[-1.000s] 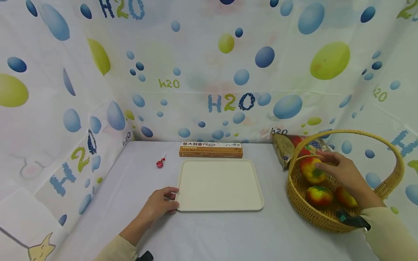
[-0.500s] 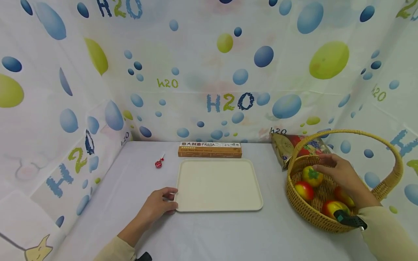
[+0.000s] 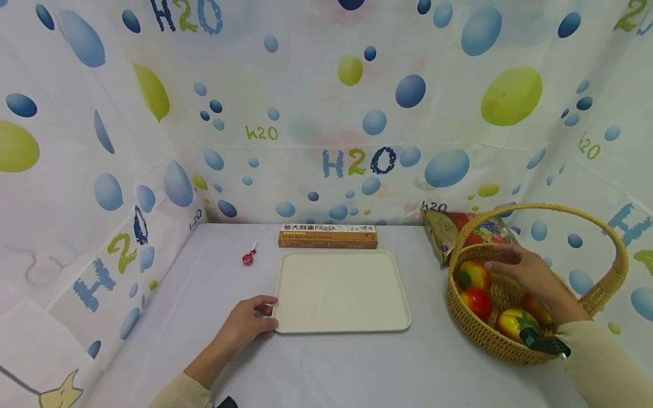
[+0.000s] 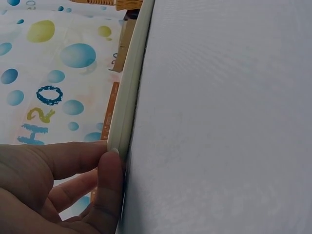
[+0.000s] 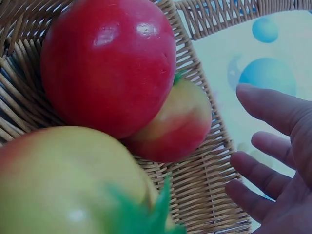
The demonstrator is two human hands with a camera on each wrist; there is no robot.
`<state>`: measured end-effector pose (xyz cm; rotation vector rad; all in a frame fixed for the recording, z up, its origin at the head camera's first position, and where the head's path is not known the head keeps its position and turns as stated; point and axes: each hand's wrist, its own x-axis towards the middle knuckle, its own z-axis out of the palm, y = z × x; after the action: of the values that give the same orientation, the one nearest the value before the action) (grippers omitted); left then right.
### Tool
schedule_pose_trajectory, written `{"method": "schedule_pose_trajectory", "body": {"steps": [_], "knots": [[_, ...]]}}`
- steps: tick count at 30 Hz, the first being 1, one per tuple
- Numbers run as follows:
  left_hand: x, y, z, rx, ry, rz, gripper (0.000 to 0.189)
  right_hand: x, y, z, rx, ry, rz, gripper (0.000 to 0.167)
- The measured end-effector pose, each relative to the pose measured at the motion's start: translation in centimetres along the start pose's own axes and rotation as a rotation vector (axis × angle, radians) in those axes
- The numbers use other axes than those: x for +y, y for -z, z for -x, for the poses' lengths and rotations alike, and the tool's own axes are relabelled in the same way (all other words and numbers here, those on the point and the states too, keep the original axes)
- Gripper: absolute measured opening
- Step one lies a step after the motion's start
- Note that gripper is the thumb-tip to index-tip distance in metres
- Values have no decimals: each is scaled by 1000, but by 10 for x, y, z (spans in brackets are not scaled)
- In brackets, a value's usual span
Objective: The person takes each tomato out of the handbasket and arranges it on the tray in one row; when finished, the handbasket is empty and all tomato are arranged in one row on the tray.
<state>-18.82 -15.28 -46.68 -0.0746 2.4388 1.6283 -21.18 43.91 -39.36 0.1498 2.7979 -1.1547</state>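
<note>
In the head view my left hand (image 3: 251,317) is at the left edge of a cream rectangular tray (image 3: 342,292) lying on the table. Thumb and forefinger pinch its rim (image 4: 127,105) in the left wrist view. My right hand (image 3: 530,277) reaches over a wicker basket (image 3: 466,334) with a tall handle, fingers spread and holding nothing. Inside lie several red-and-yellow fruits: a mottled one (image 3: 474,276), a red one (image 3: 477,303) and a yellower one (image 3: 516,324). Seen from the right wrist, a glossy red fruit (image 5: 109,68) and a yellowish fruit with green leaves (image 5: 63,180) are apart from the fingers.
Behind the tray stands a brown-and-white pasta box (image 3: 327,236). A red lollipop (image 3: 248,258) lies to the tray's left. Leaning behind the basket is a gold-and-red snack bag (image 3: 441,232). Patterned curtains (image 3: 301,130) close off the back and sides.
My right hand has let go of a fruit near the top of the basket. The fruits have rolled and shifted, mostly leftward. My left hand keeps its hold on the tray.
</note>
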Motion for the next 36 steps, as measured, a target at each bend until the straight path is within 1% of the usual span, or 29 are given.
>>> {"method": "schedule_pose_trajectory", "body": {"steps": [7,10,16,20,23,27,32,36], "knots": [[0,1,0,2,3,-24,51,-1,-4,-4,-76,-12,-16,93],[0,1,0,1,-3,-18,51,-1,-6,-6,-96,9,-17,92],[0,0,2,-3,5,-10,50,2,-11,-8,-120,64,-9,86],[-1,0,2,-3,2,-13,51,5,-12,-10,-148,75,1,84],[-1,0,2,-5,1,-11,51,5,-13,-10,-182,67,-23,84],[-1,0,1,-8,-2,-13,50,5,-13,-10,-213,37,-53,85],[-2,0,0,-8,-2,-13,50,4,-13,-9,-240,2,-20,86],[-1,1,1,-6,-2,-15,49,4,-14,-9,-256,-30,-24,87]]}}
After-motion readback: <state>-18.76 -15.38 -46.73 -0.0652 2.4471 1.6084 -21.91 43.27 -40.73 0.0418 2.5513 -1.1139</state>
